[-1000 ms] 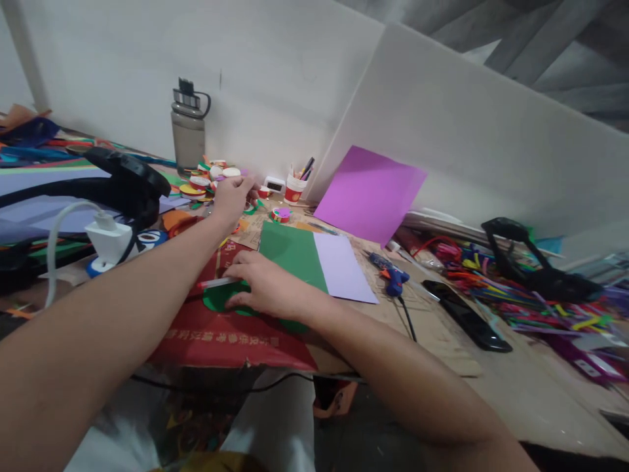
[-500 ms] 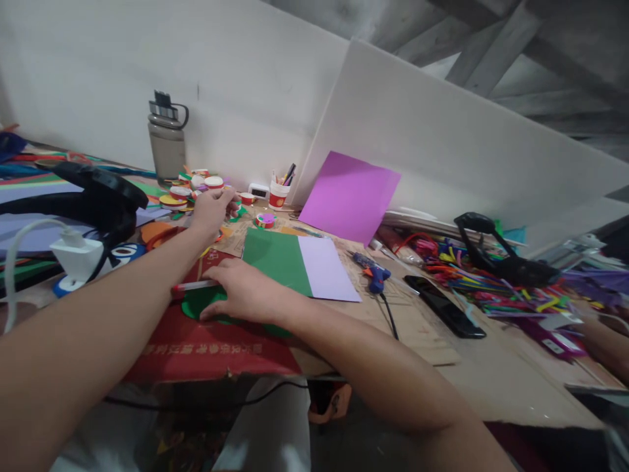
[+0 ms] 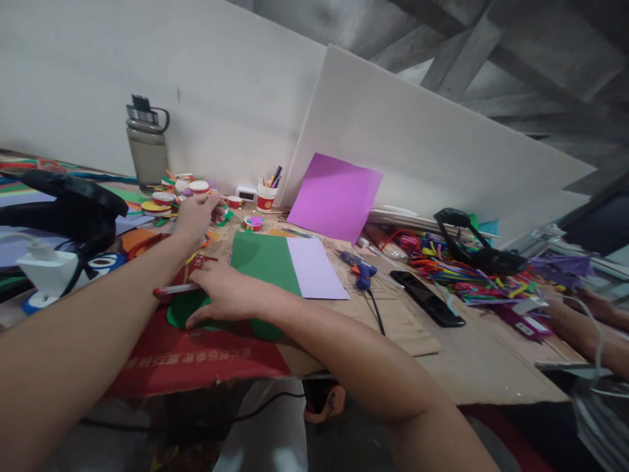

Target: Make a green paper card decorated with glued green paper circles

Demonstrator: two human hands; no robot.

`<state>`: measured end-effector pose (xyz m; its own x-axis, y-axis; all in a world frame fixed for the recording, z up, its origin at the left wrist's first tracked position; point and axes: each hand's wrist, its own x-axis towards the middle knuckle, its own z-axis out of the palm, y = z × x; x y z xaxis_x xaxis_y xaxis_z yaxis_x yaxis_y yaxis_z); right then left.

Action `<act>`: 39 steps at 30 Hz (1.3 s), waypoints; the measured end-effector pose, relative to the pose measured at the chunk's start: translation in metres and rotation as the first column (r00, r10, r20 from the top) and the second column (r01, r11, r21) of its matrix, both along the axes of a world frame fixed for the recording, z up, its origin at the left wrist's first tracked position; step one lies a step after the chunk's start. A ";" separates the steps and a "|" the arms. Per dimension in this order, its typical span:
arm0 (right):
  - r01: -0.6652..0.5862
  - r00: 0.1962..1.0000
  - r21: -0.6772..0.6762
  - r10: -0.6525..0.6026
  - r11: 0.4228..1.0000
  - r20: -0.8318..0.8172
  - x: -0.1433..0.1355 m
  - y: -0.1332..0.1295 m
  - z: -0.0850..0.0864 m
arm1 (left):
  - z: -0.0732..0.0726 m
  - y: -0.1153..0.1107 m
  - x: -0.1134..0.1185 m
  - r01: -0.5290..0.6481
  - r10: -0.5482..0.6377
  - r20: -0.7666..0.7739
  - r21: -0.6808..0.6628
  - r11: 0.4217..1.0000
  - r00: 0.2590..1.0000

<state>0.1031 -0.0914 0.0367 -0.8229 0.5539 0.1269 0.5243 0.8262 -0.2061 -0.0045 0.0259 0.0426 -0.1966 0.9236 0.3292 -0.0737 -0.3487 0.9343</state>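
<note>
My left hand (image 3: 199,215) reaches out over the far left of the table, fingers bent together beside a small green-and-white paper piece (image 3: 226,214). What lies between those fingertips is hidden. My right hand (image 3: 223,292) has a pen with a red end (image 3: 175,289) in its grip, pointing left across my left forearm. Its thumb rests by a dark green paper cutout (image 3: 179,313) on the red board (image 3: 196,360). Just beyond lie a green sheet (image 3: 263,259) and a pale lilac sheet (image 3: 317,269).
Right of the sheets lie a blue glue gun (image 3: 361,270) and a black phone (image 3: 426,298). A water bottle (image 3: 147,147), cut cup pieces (image 3: 199,188) and a pen cup (image 3: 266,196) stand behind. Colourful pipe cleaners (image 3: 457,278) and another person's arm (image 3: 584,328) are at right.
The view has swung slightly right, so things sit further left in the picture. Both hands keep nearly the same places over the table, the pen still in my right hand.
</note>
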 end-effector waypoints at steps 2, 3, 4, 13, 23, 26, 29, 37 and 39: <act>0.010 1.000 -0.043 -0.009 0.999 0.022 -0.003 0.004 0.001 | 0.000 0.001 0.000 -0.005 0.005 -0.009 -0.007 1.000 1.000; 0.017 1.000 -0.065 -0.016 0.998 0.027 -0.004 0.006 0.001 | 0.000 0.001 0.000 -0.007 0.007 -0.016 -0.012 1.000 1.000; 0.024 0.999 -0.082 -0.022 0.996 0.029 -0.005 0.007 0.002 | 0.000 0.002 0.000 -0.007 0.006 -0.023 -0.018 1.000 1.000; 0.022 1.000 -0.175 -0.019 0.984 0.021 -0.006 0.011 0.008 | -0.001 0.003 -0.002 0.006 -0.007 -0.046 -0.020 1.000 0.999; 0.247 0.875 -0.265 -0.332 0.932 -0.352 0.047 0.020 0.037 | -0.003 0.004 -0.002 0.013 -0.014 -0.074 -0.013 1.000 0.997; 0.330 0.859 -0.261 -0.403 0.907 -0.315 0.064 0.021 0.040 | -0.005 0.004 0.000 0.034 -0.035 -0.060 -0.024 0.999 0.998; 0.311 0.879 -0.292 -0.391 0.904 -0.273 0.064 0.017 0.035 | -0.006 0.002 0.002 0.047 -0.048 -0.050 -0.019 0.999 0.998; 0.073 0.975 -0.239 -0.119 0.968 -0.187 0.013 0.000 0.004 | -0.003 0.003 -0.004 0.003 0.001 0.053 -0.077 0.997 0.999; 0.049 0.987 -0.177 -0.075 0.983 -0.142 0.003 -0.002 0.003 | -0.003 0.003 -0.006 -0.003 0.009 0.066 -0.086 0.996 0.998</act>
<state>0.1064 -0.0934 0.0393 -0.7658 0.6271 0.1425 0.5265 0.7386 -0.4210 -0.0108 0.0294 0.0394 -0.2212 0.9466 0.2346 -0.1347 -0.2679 0.9540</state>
